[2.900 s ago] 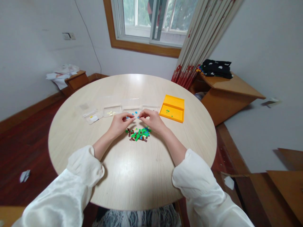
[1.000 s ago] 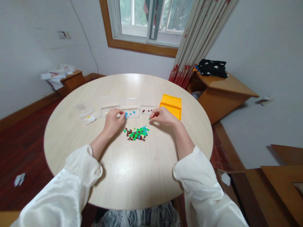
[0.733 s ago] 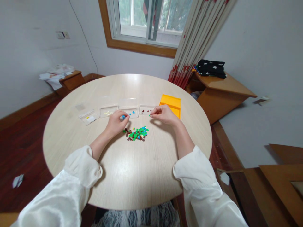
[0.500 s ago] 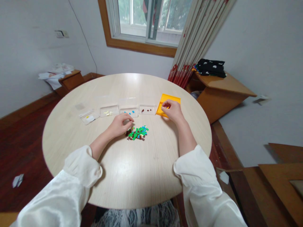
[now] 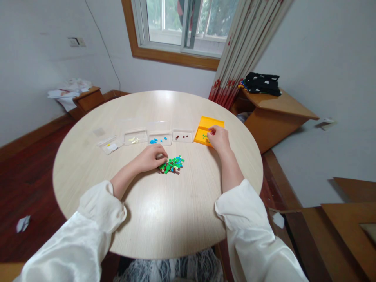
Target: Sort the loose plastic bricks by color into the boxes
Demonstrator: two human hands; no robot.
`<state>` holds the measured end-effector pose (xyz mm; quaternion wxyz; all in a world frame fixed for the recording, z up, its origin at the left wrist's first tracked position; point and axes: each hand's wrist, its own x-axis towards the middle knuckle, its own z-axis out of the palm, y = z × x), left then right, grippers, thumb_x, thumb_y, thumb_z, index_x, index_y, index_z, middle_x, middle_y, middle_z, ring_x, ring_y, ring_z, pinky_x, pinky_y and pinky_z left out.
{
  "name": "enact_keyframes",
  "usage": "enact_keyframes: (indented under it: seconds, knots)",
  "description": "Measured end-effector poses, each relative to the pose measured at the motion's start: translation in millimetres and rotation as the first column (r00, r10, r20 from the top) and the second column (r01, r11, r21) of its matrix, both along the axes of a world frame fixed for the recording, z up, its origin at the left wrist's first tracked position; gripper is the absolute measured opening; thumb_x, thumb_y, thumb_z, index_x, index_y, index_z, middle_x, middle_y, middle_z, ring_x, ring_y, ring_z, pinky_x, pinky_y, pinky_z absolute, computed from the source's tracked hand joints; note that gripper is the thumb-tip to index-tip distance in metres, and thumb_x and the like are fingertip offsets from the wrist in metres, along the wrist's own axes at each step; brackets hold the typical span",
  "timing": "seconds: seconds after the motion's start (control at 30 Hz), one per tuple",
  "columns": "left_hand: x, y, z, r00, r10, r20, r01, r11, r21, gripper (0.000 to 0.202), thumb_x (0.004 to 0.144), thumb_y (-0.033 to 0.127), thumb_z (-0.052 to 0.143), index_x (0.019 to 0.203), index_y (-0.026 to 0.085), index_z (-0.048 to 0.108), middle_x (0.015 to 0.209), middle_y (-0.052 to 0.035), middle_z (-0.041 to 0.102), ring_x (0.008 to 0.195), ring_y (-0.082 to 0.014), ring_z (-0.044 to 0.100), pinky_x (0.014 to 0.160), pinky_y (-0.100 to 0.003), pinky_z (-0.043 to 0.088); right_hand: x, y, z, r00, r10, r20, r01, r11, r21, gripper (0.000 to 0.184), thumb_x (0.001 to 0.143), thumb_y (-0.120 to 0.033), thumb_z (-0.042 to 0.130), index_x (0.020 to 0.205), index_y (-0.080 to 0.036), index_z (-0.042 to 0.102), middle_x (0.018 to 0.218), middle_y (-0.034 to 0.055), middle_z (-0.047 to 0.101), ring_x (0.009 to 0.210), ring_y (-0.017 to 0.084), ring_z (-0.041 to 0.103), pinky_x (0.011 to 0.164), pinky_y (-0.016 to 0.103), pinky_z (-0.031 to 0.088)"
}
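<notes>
One round table (image 5: 176, 211) reaches past the right hand (image 5: 220, 138) and the left hand (image 5: 153, 156) on every side. The yellow box (image 5: 212, 122) stands open, ahead and left of the right hand; clear trays (image 5: 163, 134) line up farther left, beyond the left hand. The pile of blocks (image 5: 174, 164) lies just right of the left hand, whose thumb and fingers curl at its edge; I cannot tell whether they grip a block. Right thumb and fingertips look nearly together beside a few green pieces (image 5: 205, 136) in the box (anything between them is too small to make out). Such tiny pieces should suit a low, light pinch, released inside the wall. The box's near rim is close to the right hand, so lift before drawing back; broad tabletop nearer than both hands gives elbow room.
</notes>
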<state>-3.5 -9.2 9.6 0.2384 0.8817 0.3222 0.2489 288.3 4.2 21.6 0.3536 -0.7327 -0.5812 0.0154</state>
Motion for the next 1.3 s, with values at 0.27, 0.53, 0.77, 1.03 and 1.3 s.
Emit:
enact_keyframes:
  seconds: [0.27, 0.53, 0.77, 1.03, 1.3]
  knots:
    - [0.2, 1.4, -1.9, 0.999, 0.038, -0.035, -0.038, 0.999, 0.006, 0.01, 0.073, 0.021, 0.06, 0.069, 0.018, 0.069, 0.073, -0.005, 0.064, 0.074, -0.0179, 0.058, 0.073, -0.031, 0.045, -3.9, -1.9, 3.9, 1.0, 0.02, -0.022, -0.02, 1.0, 0.01, 0.03, 0.071, -0.008, 0.05, 0.092, -0.009, 0.07, 0.081, 0.0102, 0.069, 0.077, 0.019, 0.063, 0.081, 0.033, 0.048]
    - [5.3, -0.9, 1.7, 0.994, 0.074, -0.075, -0.078, 0.996, -0.046, 0.011, 0.073, 0.015, 0.06, 0.068, 0.016, 0.07, 0.071, -0.0042, 0.066, 0.071, -0.0158, 0.058, 0.07, -0.027, 0.043, -6.5, 0.0, 3.6, 0.997, 0.053, -0.054, -0.046, 0.99, 0.135, 0.023, 0.071, -0.011, 0.049, 0.082, -0.013, 0.069, 0.073, 0.0071, 0.068, 0.07, 0.018, 0.061, 0.074, 0.032, 0.048]
    - [6.3, -3.5, 3.1, 0.993, 0.116, 0.027, -0.114, 0.99, -0.082, 0.01, 0.072, 0.016, 0.059, 0.07, 0.015, 0.069, 0.069, -0.0029, 0.065, 0.067, -0.0137, 0.055, 0.068, -0.026, 0.043, -29.5, -4.6, 11.7, 0.957, 0.266, -0.113, -0.247, 0.957, 0.153, 0.018, 0.075, -0.013, 0.052, 0.08, -0.014, 0.069, 0.076, 0.0064, 0.069, 0.07, 0.016, 0.06, 0.071, 0.03, 0.046]
    - [8.5, -1.3, -0.8, 0.936, 0.244, 0.252, -0.16, 0.936, -0.313, 0.016, 0.074, 0.027, 0.059, 0.073, 0.014, 0.069, 0.068, -0.0036, 0.066, 0.061, -0.0129, 0.055, 0.058, -0.024, 0.041, -80.1, -18.9, 13.0, 0.735, 0.637, -0.231, -0.662, 0.749, -0.041, 0.014, 0.075, -0.013, 0.056, 0.078, -0.013, 0.07, 0.075, 0.0045, 0.069, 0.068, 0.012, 0.057, 0.067, 0.026, 0.043]
    - [10.2, 0.7, -2.5, 0.845, 0.356, 0.399, -0.12, 0.853, -0.507, 0.022, 0.063, 0.034, 0.07, 0.071, 0.014, 0.063, 0.064, -0.0024, 0.065, 0.056, -0.012, 0.057, 0.053, -0.022, 0.039, -100.4, -23.2, 3.5, 0.582, 0.741, -0.335, -0.791, 0.612, -0.02, 0.014, 0.074, -0.017, 0.061, 0.086, -0.014, 0.068, 0.074, 0.0017, 0.065, 0.07, 0.011, 0.058, 0.067, 0.025, 0.044]
